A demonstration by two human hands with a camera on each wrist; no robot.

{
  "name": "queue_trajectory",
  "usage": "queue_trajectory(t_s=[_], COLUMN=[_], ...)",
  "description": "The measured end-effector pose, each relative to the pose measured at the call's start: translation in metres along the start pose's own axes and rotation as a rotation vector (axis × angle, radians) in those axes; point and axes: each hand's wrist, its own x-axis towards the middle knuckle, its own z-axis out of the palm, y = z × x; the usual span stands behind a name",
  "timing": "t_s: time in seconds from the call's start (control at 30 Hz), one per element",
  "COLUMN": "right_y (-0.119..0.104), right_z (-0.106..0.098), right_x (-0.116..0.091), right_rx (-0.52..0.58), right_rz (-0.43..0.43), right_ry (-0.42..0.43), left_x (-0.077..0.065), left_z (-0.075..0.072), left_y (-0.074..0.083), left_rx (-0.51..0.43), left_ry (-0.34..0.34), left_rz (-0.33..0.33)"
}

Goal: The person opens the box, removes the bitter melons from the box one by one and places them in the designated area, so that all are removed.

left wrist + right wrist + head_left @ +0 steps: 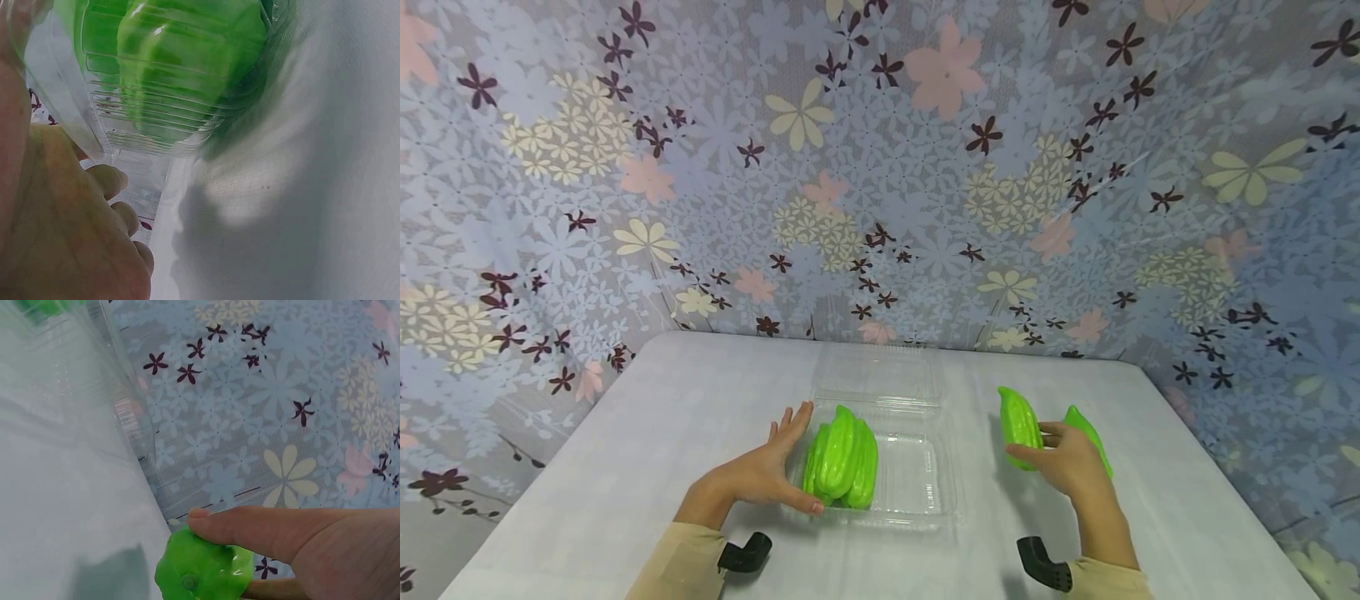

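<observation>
tan cloth sleeves (673,567) lie nearest to me, each with a black bent plastic piece (747,553) by the wrist. from far off, i watch my left hand (760,471) beside a clear plastic box (907,475), fingers spread out, thumb by the front edge. my right hand (1069,460) pinches one bright green, ridged toy vegetable with a pointed tip (1019,428) between thumb and fingers; it looks lifted off the white table (587,450).

i judge the job is part done. a bunch of green ridged toy vegetables (842,460) sits in the left side of the box; i can't count them all. the right side is bare. two are outside: the one i hold, and another green vegetable (1087,428) just past my right hand. the clear lid (877,371) lies folded back.
</observation>
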Motion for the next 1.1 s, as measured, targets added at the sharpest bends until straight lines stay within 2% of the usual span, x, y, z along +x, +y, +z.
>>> queue_trajectory(t_s=[0.33, 0.7, 1.1], right_y=[0.016, 0.022, 0.028], right_z=[-0.002, -0.004, -0.003], right_x=[0.006, 0.007, 0.009], right_rx=[-0.023, -0.038, -0.09], right_rz=[0.005, 0.044, 0.04], right_ry=[0.001, 0.024, 0.057], left_x=[0.001, 0.0, -0.001], left_z=[0.0, 0.0, 0.001], left_y=[0.001, 0.002, 0.001], left_rx=[-0.004, -0.006, -0.008], left_ry=[-0.002, 0.001, 0.005], left_rz=[-0.006, -0.011, -0.016])
